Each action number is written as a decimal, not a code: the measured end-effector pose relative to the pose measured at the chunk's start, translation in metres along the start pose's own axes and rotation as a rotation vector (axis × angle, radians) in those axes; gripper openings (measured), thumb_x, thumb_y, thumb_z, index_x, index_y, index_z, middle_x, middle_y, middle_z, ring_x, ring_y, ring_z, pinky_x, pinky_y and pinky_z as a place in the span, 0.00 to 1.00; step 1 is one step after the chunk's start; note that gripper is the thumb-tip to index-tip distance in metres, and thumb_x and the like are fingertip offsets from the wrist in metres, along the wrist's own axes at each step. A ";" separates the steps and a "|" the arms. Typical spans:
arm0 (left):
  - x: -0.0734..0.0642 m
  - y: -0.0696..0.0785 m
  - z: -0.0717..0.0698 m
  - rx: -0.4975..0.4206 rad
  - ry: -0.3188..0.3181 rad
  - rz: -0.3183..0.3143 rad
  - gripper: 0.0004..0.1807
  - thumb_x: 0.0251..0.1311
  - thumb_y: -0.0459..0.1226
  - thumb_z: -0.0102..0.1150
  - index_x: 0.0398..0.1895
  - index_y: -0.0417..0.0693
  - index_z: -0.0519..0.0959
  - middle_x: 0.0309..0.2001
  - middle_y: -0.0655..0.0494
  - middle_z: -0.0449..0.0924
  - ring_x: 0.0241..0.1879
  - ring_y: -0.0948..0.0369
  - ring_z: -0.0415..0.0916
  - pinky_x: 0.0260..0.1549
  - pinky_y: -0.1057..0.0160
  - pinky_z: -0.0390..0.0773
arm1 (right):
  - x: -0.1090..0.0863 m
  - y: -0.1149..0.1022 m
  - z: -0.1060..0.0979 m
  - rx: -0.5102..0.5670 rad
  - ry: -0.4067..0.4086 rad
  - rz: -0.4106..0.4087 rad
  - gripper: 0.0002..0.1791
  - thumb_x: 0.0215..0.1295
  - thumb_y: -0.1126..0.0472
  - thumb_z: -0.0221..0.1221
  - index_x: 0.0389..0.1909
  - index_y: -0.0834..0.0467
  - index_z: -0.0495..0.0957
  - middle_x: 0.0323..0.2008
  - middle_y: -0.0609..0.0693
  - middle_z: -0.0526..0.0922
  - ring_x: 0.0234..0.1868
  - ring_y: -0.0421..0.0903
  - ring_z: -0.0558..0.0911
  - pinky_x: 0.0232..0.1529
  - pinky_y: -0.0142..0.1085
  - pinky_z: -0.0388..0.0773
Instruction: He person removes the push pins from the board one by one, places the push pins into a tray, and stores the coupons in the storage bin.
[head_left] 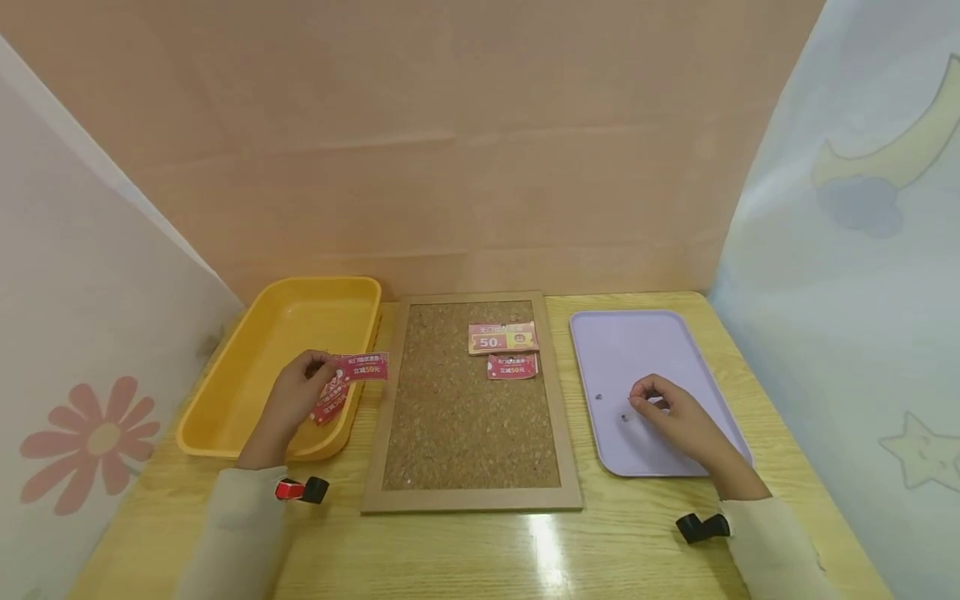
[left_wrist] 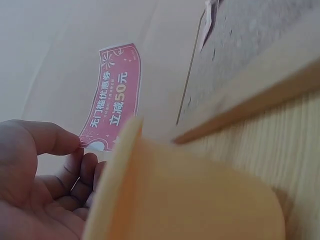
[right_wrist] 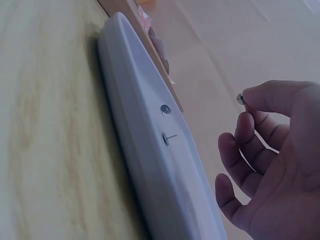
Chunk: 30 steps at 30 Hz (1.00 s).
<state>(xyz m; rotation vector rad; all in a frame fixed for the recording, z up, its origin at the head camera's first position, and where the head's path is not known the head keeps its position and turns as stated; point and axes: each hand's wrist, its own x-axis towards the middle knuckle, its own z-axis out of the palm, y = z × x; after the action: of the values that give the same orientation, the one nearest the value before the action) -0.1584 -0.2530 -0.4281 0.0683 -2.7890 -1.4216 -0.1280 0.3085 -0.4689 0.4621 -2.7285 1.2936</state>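
Note:
My left hand [head_left: 297,393] pinches the end of a red paper coupon [head_left: 366,367] between thumb and fingers, over the right rim of the yellow basin [head_left: 322,292]. In the left wrist view the coupon [left_wrist: 116,95] curves upward from the fingertips. Over the lilac tray [head_left: 626,329], my right hand [head_left: 678,417] pinches a metal thumbtack [right_wrist: 240,99] between thumb and index finger. Two more thumbtacks lie on the tray, one flat [right_wrist: 165,109] and another with its pin showing [right_wrist: 167,138].
Between basin and tray lies a wood-framed cork board [head_left: 472,433]. A larger coupon [head_left: 495,340] and a smaller red coupon [head_left: 512,367] are on its upper right. More red coupons [head_left: 327,407] lie in the basin beside the left hand. Papered walls [head_left: 480,167] enclose the table.

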 end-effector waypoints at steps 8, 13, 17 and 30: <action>-0.014 -0.027 -0.016 -0.168 0.031 -0.073 0.26 0.75 0.49 0.41 0.56 0.34 0.67 0.53 0.42 0.71 0.55 0.49 0.72 0.60 0.50 0.68 | -0.004 0.012 -0.003 0.019 0.006 0.077 0.07 0.73 0.58 0.55 0.41 0.59 0.74 0.40 0.50 0.78 0.41 0.37 0.73 0.42 0.28 0.69; -0.021 -0.042 -0.022 -0.330 0.074 -0.114 0.23 0.74 0.47 0.43 0.54 0.33 0.66 0.47 0.54 0.70 0.45 0.67 0.74 0.50 0.73 0.72 | -0.008 0.021 -0.002 0.083 -0.012 0.118 0.10 0.74 0.57 0.53 0.43 0.62 0.74 0.40 0.53 0.77 0.41 0.38 0.73 0.42 0.26 0.68; -0.020 -0.045 -0.022 -0.409 0.093 -0.099 0.22 0.74 0.46 0.45 0.54 0.32 0.66 0.46 0.55 0.69 0.44 0.69 0.73 0.46 0.77 0.72 | -0.010 0.029 -0.002 0.127 -0.016 0.139 0.11 0.74 0.59 0.53 0.43 0.64 0.73 0.40 0.55 0.76 0.41 0.38 0.73 0.42 0.24 0.68; -0.007 -0.043 -0.023 -0.367 0.088 -0.185 0.24 0.75 0.46 0.43 0.57 0.31 0.65 0.47 0.52 0.68 0.44 0.65 0.71 0.48 0.73 0.74 | -0.005 0.037 -0.003 0.279 -0.056 0.215 0.16 0.75 0.57 0.51 0.48 0.68 0.71 0.45 0.61 0.74 0.44 0.40 0.71 0.45 0.23 0.67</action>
<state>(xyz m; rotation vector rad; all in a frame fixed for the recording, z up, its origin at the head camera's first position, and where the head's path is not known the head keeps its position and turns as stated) -0.1495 -0.2963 -0.4499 0.3811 -2.4599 -1.8959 -0.1344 0.3342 -0.4950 0.2304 -2.7134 1.7535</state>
